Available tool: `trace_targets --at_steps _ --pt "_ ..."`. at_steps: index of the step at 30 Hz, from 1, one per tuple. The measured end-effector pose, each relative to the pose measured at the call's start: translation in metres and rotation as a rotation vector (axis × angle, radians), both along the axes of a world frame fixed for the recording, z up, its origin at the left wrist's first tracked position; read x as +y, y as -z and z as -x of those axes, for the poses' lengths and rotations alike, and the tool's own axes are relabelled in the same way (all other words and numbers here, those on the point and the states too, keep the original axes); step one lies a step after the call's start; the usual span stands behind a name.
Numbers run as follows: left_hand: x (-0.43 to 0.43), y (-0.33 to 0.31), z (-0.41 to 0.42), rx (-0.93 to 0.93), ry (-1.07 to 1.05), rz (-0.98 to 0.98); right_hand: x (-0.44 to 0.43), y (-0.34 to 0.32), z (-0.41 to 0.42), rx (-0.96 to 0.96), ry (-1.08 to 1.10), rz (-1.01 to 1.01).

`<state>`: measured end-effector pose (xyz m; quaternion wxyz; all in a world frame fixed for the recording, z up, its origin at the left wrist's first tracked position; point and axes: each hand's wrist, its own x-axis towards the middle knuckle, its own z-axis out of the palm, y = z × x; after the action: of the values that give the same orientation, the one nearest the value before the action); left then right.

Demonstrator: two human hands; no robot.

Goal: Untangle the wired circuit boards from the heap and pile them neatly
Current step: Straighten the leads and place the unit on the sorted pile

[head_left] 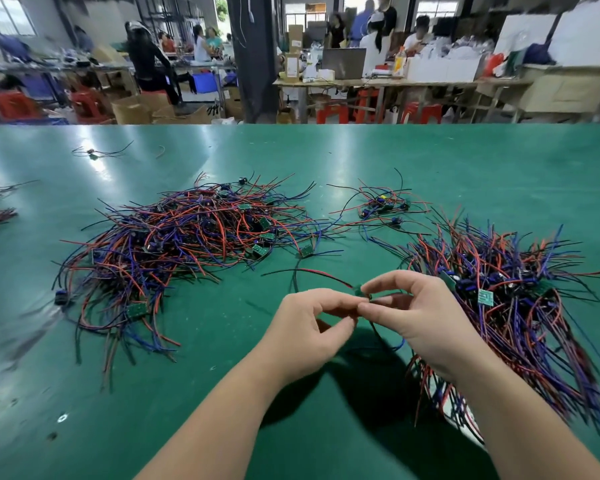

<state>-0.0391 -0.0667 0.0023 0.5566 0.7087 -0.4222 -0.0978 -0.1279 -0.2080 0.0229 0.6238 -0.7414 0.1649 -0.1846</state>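
Both hands were over the green matted table [222, 375], centre front. The left hand [309, 327] and right hand [420, 317] each pinched the small green wired circuit board [360, 292] between thumb and forefinger, with the other fingers loosely curled. Its red and black leads [312, 273] trailed left. A blue lead [399, 344] hung under the right palm.

Risks as I read them:
- The red/black leads ended near the fringe of the big tangled heap of red, blue and black wires [187, 233]. If an end was snagged there, a pull would drag neighbours along or strain the solder joints.
- The blue lead hung just beside the straighter-laid pile of boards and wires [506, 299] on the right. It could hook a strand and spoil the lay at set-down.
- The grip was on a tiny part, so a twist could bend a component or let it slip.
- A small loose cluster of boards [381, 204] sat at the back between the two piles, easy to sweep in.

Writing: none readable. The board print was too small, and the labels on the brown cartons [291, 65] across the room were blurred.
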Motion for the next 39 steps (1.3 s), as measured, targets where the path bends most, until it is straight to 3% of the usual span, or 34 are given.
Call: trace_targets --at_steps 2,8,11,14,16,18,19,24,27,29,33,37,39 --pt "0.002 -0.003 -0.002 0.037 0.015 -0.02 -0.002 0.0 -0.001 -0.022 0.002 -0.004" --pt "0.004 -0.009 -0.008 0.449 0.126 0.17 0.004 -0.002 0.0 -0.077 -0.077 -0.014" --pt "0.006 -0.011 -0.011 0.565 0.191 0.204 0.008 -0.004 0.0 -0.118 -0.046 -0.045" --pt "0.016 -0.016 -0.029 0.454 0.004 0.119 0.013 -0.007 0.002 -0.23 -0.027 -0.306" --pt "0.03 -0.014 -0.05 0.121 -0.462 -0.053 0.009 -0.014 0.005 -0.317 0.04 -0.365" --pt "0.048 -0.009 -0.066 -0.136 -0.919 -0.248 -0.003 -0.023 0.01 -0.381 0.141 -0.301" --pt "0.054 -0.006 -0.072 -0.136 -1.036 -0.342 -0.01 -0.027 0.013 -0.397 0.201 -0.25" --pt "0.056 0.008 -0.081 0.062 -0.989 -0.826 -0.046 -0.034 0.031 -0.273 0.58 0.172" --pt "0.055 0.011 -0.083 0.04 -1.025 -0.89 -0.064 -0.029 0.037 0.052 0.694 0.489" --pt "0.056 0.009 -0.085 0.019 -1.061 -0.875 -0.067 -0.028 0.038 0.106 0.696 0.594" --pt "0.058 0.007 -0.09 0.029 -1.116 -0.664 -0.059 -0.029 0.036 -0.071 0.73 0.61" --pt "0.06 0.002 -0.094 0.496 -1.092 0.196 -0.048 -0.026 0.029 -0.199 0.691 0.48" --pt "0.063 -0.001 -0.096 0.662 -1.066 0.468 -0.044 -0.025 0.026 -0.232 0.638 0.363"
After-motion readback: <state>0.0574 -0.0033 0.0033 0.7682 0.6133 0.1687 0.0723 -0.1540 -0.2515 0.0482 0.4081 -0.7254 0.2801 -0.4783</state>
